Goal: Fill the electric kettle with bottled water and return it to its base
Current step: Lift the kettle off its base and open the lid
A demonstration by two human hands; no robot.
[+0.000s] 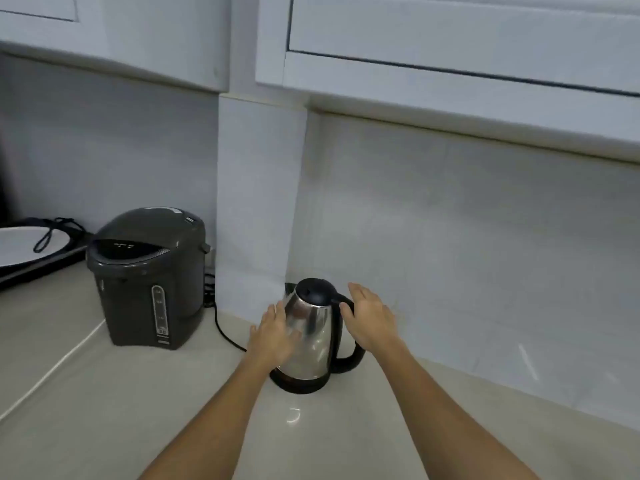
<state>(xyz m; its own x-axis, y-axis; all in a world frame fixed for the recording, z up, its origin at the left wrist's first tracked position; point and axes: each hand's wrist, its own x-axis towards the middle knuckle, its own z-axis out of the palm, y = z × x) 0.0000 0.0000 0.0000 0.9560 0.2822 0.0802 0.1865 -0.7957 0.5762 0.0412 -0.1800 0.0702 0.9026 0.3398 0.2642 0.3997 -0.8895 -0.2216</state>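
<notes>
A stainless steel electric kettle (313, 336) with a black lid and black handle stands upright on its black round base (298, 384), on the counter near the wall corner. My left hand (273, 336) lies flat against the kettle's left side, fingers spread. My right hand (370, 315) is at the top of the black handle, fingers extended and not wrapped around it. No water bottle is in view.
A dark grey hot water dispenser (147, 280) stands to the left, its black cord (223, 332) trailing along the beige counter (104, 410) toward the kettle. A white plate on a black tray (24, 249) sits far left. White cabinets hang overhead.
</notes>
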